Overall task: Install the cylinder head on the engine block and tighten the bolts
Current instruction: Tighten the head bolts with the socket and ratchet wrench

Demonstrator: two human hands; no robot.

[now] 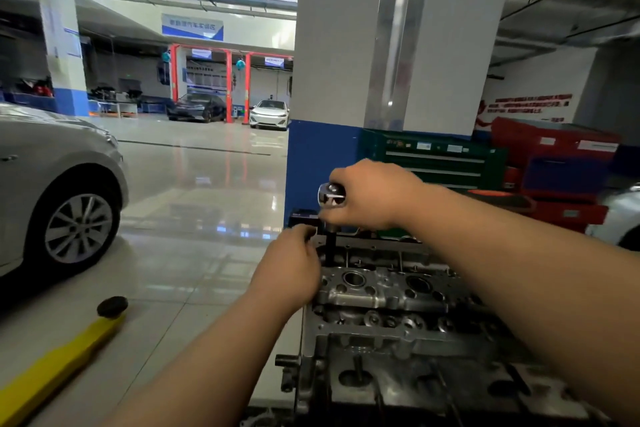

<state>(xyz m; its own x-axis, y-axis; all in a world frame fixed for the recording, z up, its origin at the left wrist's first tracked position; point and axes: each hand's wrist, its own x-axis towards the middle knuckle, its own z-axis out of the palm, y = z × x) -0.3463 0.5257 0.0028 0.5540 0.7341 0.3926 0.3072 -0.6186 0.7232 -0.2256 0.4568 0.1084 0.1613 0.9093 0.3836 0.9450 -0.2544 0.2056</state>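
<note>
The grey metal cylinder head (384,295) sits on the engine block (398,378) at lower centre-right. A chrome ratchet wrench (330,195) with a dark socket extension (330,248) stands upright on the head's far left corner. My right hand (370,196) grips the ratchet near its head. My left hand (289,269) is curled beside the extension's lower part, at the head's left edge; its fingertips are hidden, so whether it holds the extension is unclear. The bolt under the socket is hidden.
A white and blue pillar (346,80) rises just behind the engine. Green (436,163) and red (554,163) tool chests stand at the right. A silver car (52,184) is at the left, a yellow lift arm (59,360) on the floor.
</note>
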